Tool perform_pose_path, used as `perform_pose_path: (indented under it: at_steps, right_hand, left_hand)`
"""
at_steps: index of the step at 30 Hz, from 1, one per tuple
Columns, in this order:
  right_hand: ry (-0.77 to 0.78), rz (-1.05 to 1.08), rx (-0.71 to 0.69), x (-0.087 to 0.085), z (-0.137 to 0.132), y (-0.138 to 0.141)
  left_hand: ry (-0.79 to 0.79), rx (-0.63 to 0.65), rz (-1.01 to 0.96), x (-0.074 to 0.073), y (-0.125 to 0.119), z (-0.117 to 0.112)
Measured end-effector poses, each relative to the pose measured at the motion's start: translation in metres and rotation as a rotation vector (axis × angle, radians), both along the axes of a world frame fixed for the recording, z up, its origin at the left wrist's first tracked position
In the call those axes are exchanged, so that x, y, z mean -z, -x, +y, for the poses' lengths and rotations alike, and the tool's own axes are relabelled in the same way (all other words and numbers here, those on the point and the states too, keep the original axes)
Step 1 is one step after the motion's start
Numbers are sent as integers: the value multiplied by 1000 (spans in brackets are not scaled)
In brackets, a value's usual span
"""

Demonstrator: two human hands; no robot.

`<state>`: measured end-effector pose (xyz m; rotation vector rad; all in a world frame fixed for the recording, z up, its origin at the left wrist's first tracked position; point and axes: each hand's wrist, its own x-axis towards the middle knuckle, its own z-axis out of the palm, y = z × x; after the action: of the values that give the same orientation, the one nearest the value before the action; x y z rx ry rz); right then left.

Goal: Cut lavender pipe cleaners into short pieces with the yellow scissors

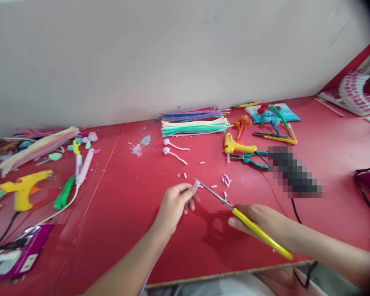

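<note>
My left hand (175, 204) pinches a short pale-lilac piece of fuzzy stem (196, 184) between thumb and fingertips. Wrapped around yellow-handled scissors (251, 225), my right hand (263, 220) points their blades left, with the tips right beside the lilac piece. Whether the blades touch it I cannot tell. Short lilac cut pieces (226, 180) are scattered on the table just beyond and right of the blades. Two lilac pompom-tipped stems (177, 156) lie farther back.
Behind them, bundles of pipe cleaners (197, 126) rest near the wall on the red table (126, 230). Right of centre are a yellow glue gun (239, 146) and teal-handled pliers (255, 161). Another yellow glue gun (24, 189) and a green-handled tool (64, 192) lie left.
</note>
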<state>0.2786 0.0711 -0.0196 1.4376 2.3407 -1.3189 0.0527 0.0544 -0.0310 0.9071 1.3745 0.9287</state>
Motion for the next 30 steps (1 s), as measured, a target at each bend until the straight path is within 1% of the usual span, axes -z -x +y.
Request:
perform_pose_path:
  at_steps: [4, 8, 12, 15, 23, 30]
  right_hand:
    - [-13, 18, -30, 5, -2, 2]
    - [-26, 33, -48, 8, -1, 4]
    - [3, 55, -40, 10, 0, 6]
    - [19, 49, -45, 10, -1, 6]
    - [-28, 7, -60, 9, -3, 7]
    - [38, 24, -22, 12, -2, 10]
  left_hand:
    - [-15, 11, 24, 0, -4, 0]
    - [-5, 16, 41, -3, -6, 1]
    - [2, 31, 44, -6, -5, 1]
    - [1, 43, 36, -5, -4, 1]
    - [7, 67, 57, -4, -3, 2]
    - [30, 87, 18, -3, -1, 3]
